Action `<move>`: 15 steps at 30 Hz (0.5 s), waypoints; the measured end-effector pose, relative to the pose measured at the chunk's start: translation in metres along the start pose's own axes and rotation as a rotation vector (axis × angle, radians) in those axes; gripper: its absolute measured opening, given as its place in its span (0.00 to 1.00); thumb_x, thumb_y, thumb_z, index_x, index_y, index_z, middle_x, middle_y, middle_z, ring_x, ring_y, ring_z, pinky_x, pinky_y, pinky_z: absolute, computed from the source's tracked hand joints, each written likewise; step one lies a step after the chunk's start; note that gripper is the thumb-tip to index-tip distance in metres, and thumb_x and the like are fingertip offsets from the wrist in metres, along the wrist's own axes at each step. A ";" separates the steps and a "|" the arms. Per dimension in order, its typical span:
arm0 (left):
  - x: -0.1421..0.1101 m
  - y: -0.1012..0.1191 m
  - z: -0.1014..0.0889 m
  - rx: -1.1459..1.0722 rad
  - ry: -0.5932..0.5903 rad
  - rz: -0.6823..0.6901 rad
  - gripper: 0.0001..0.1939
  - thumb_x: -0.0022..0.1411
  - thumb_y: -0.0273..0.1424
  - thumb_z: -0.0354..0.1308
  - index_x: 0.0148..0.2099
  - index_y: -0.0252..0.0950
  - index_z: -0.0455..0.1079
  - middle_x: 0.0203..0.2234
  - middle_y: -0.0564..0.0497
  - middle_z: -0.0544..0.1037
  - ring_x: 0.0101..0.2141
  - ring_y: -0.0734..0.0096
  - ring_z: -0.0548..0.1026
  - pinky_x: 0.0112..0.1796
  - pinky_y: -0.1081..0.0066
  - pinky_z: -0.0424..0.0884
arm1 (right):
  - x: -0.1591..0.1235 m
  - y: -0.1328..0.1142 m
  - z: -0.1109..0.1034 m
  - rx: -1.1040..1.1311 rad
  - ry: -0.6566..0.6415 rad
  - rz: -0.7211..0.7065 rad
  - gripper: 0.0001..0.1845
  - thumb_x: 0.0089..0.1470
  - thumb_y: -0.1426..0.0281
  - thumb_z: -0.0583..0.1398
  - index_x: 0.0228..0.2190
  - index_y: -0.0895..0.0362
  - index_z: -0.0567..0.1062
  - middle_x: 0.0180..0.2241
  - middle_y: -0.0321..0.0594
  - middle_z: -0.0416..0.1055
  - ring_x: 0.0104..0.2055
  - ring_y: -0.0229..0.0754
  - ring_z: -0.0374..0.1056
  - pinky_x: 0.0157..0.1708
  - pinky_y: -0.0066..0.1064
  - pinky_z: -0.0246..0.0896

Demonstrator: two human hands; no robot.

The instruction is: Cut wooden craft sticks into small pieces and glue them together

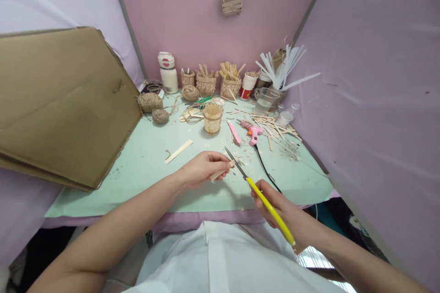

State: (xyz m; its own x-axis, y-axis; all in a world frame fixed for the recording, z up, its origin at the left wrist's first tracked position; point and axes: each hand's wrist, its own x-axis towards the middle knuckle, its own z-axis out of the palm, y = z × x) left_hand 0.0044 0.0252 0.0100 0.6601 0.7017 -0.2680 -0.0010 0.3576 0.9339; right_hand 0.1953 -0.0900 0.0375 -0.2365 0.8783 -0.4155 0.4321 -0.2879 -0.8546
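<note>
Between the thumb and fingers of my left hand (209, 168) is a short flat wooden stick (217, 174), its end poking out toward the right. My right hand (278, 208) is closed around yellow-handled scissors (264, 201), whose dark blades point up and left, close to the stick's end. Whether the blades touch the stick I cannot tell. Beyond my hands a small round wooden cup (212, 119) stands upright. A longer pale wooden strip (178, 151) lies on the table left of my left hand.
A pink glue gun (254, 132) with a black cord and a pink cutter (234, 132) lie right of the cup. Loose sticks (275, 126) are heaped farther right. Twine balls (150, 102) and a large cardboard sheet (65, 105) are at left. Stick-filled baskets (230, 88) line the back.
</note>
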 end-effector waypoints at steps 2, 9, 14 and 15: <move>0.000 0.000 0.000 0.020 -0.016 0.002 0.14 0.47 0.39 0.64 0.29 0.31 0.72 0.17 0.54 0.68 0.19 0.81 0.63 0.20 0.77 0.55 | -0.002 -0.003 -0.002 -0.004 -0.024 0.002 0.17 0.56 0.54 0.51 0.27 0.53 0.54 0.25 0.31 0.52 0.25 0.34 0.47 0.25 0.27 0.52; -0.003 0.001 -0.003 0.033 -0.034 -0.014 0.14 0.47 0.39 0.64 0.28 0.32 0.72 0.16 0.54 0.67 0.18 0.80 0.61 0.21 0.76 0.53 | -0.002 -0.006 -0.006 -0.020 -0.047 0.045 0.16 0.55 0.57 0.52 0.26 0.53 0.53 0.26 0.31 0.52 0.24 0.33 0.47 0.24 0.26 0.51; -0.003 0.002 -0.005 0.042 -0.057 -0.019 0.13 0.47 0.38 0.63 0.29 0.31 0.73 0.15 0.55 0.66 0.18 0.80 0.61 0.21 0.75 0.54 | 0.000 -0.002 -0.011 -0.059 -0.100 0.019 0.14 0.58 0.58 0.50 0.27 0.53 0.55 0.29 0.32 0.58 0.23 0.32 0.49 0.22 0.25 0.49; -0.004 0.002 -0.006 0.041 -0.059 -0.019 0.13 0.47 0.38 0.63 0.29 0.31 0.73 0.15 0.55 0.66 0.18 0.80 0.61 0.21 0.75 0.54 | 0.000 -0.001 -0.012 -0.064 -0.103 0.017 0.14 0.58 0.58 0.50 0.28 0.54 0.55 0.30 0.33 0.59 0.23 0.32 0.49 0.22 0.25 0.48</move>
State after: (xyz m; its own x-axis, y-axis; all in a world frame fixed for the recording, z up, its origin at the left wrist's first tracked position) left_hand -0.0024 0.0270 0.0112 0.7029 0.6570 -0.2725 0.0422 0.3438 0.9381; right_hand 0.2058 -0.0852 0.0426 -0.3153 0.8285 -0.4628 0.4909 -0.2750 -0.8267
